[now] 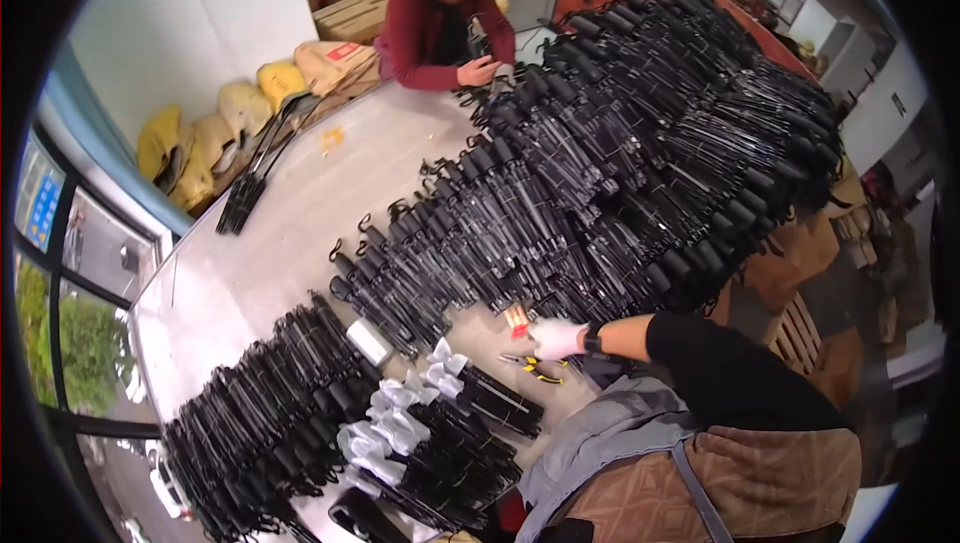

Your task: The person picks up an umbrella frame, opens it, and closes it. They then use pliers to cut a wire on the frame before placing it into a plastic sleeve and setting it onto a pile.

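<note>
My right hand, in a white glove with a dark watch at the wrist, reaches in from the right over the table. Its fingers are closed at a small red-and-tan packet. Just below the hand lie pliers with yellow-and-black handles. Beyond it spreads a large heap of black folding umbrella frames, many tied in bundles. Nearer me are more bundled frames, some with crumpled white wrapping at their ends. My left hand does not show.
Another row of black frames covers the near left table. A white box stands between the rows. Across the table a person in a dark red top handles a black object. Yellow and tan sacks line the far edge.
</note>
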Demonstrator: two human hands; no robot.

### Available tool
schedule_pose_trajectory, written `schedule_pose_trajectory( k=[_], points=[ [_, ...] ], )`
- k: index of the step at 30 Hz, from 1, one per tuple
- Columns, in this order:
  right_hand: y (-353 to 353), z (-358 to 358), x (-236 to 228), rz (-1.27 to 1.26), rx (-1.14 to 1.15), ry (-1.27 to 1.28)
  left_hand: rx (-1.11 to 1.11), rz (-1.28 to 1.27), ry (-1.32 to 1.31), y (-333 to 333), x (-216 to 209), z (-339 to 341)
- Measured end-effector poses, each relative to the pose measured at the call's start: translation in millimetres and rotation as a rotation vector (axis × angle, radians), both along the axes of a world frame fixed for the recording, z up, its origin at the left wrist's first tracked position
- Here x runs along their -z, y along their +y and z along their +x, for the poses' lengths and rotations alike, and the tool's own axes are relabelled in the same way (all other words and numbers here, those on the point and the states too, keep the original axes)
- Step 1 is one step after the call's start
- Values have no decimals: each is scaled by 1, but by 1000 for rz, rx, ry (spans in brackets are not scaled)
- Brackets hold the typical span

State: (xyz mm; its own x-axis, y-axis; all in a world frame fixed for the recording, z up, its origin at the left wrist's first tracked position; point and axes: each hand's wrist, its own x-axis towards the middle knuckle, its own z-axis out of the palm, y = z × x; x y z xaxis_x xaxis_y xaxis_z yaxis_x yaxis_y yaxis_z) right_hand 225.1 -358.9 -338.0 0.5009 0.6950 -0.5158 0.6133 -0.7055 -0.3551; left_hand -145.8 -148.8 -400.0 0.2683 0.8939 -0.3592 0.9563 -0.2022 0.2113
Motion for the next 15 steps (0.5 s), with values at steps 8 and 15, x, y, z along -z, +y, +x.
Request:
schedule_pose_trajectory(
  k=[8, 15],
  points=[
    [-74, 211, -172, 479, 348, -1146, -123, 185, -56, 49, -11, -8],
    [-113, 313, -199, 218, 768, -946, -113, 773, -466, 57, -91, 8]
  ],
)
